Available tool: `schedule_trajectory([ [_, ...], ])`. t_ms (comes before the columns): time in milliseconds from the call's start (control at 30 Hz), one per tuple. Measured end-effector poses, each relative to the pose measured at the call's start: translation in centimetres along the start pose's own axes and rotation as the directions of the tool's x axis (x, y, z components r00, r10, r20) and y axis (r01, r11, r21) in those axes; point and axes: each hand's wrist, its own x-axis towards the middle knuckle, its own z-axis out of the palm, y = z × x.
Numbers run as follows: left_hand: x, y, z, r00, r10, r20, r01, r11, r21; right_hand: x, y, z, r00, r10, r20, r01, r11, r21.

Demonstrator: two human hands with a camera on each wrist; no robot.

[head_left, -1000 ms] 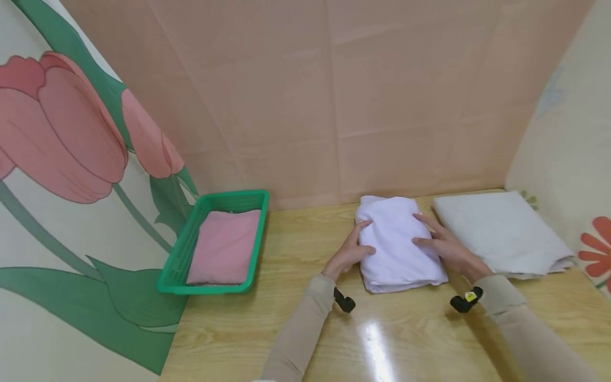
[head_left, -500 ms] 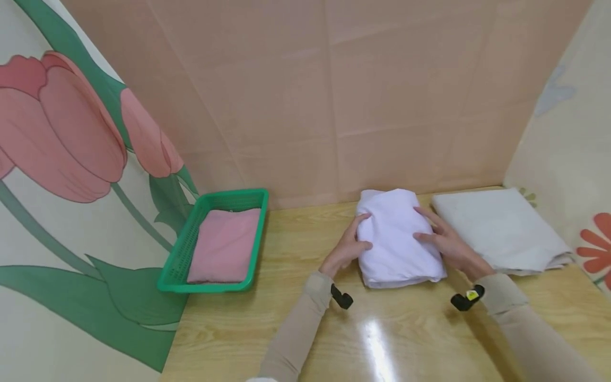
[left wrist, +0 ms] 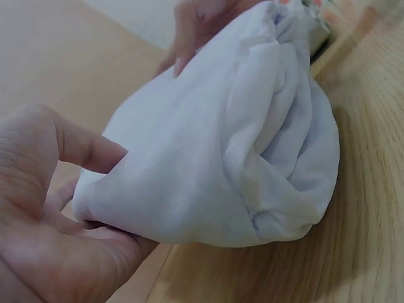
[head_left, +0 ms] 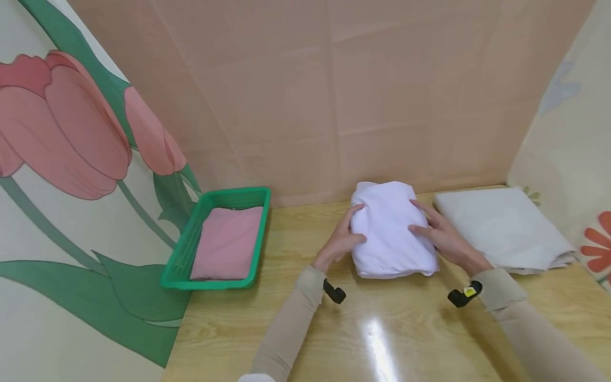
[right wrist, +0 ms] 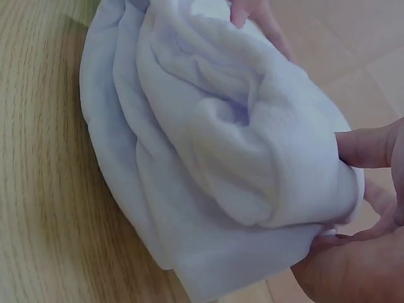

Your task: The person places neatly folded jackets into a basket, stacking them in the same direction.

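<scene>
Between both hands is a folded white cloth, a thick bundle with several layers at its sides. My left hand grips its left edge, thumb on top and fingers tucked beneath, as the left wrist view shows of the cloth. On the opposite edge my right hand holds it the same way; in the right wrist view the loose folds of the cloth face the camera. The bundle's near side sits close over the wooden table.
A green plastic basket at the left holds a folded pink cloth. To the right lies a flat folded grey-white cloth. A pinkish-brown sheet rises behind the table, with flower-patterned walls on both sides.
Both hands have moved the white cloth slightly away from me, then a little left, keeping hold of its two sides. The basket and the grey-white cloth stay in place.
</scene>
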Motion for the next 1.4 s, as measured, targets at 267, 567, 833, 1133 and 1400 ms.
schedule_trajectory([
  [267, -0.8, 0.8, -1.8, 0.999, 0.029, 0.023, -0.03, 0.999, 0.028, 0.3, -1.5, 0.8, 0.999, -0.034, 0.013, 0.035, 0.994, -0.1],
  [567, -1.3, 1.9, -3.6, 0.999, 0.033, -0.009, -0.032, 0.995, 0.089, 0.9, -3.0, 2.4, 0.993, -0.113, 0.017, 0.114, 0.991, -0.073],
  [833, -2.3, 2.6, -5.7, 0.997, 0.062, -0.043, -0.056, 0.99, 0.126, 1.5, -4.2, 4.4, 0.994, -0.105, 0.028, 0.107, 0.99, -0.093],
  [1133, -4.0, 3.9, -8.1, 0.995, 0.065, -0.077, -0.055, 0.991, 0.124, 2.3, -6.0, 6.7, 0.99, -0.139, 0.023, 0.14, 0.989, -0.051],
  [1400, -5.1, 5.3, -10.1, 0.989, 0.103, -0.108, -0.088, 0.986, 0.142, 3.2, -7.6, 8.6, 0.99, -0.135, 0.05, 0.137, 0.99, -0.024],
])
